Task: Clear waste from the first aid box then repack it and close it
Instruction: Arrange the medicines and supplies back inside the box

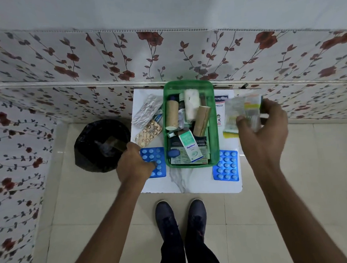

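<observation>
A green first aid box (213,116) stands open on a small white table (189,182), filled with bandage rolls, small bottles and an Optibex carton (190,147). My left hand (134,162) rests on a blue blister pack (157,163) at the table's left front, fingers curled on it. My right hand (265,125) is raised over the table's right side, gripping a clear packet (243,111) with yellow-green print. A second blue blister pack (226,166) lies at the right front. Silver (146,110) and orange (148,132) pill strips lie left of the box.
A bin lined with a black bag (101,144) stands on the floor just left of the table. Floral-papered walls enclose the back and left. A white plaster carton (220,107) lies right of the box. My shoes (181,215) are at the table's front edge.
</observation>
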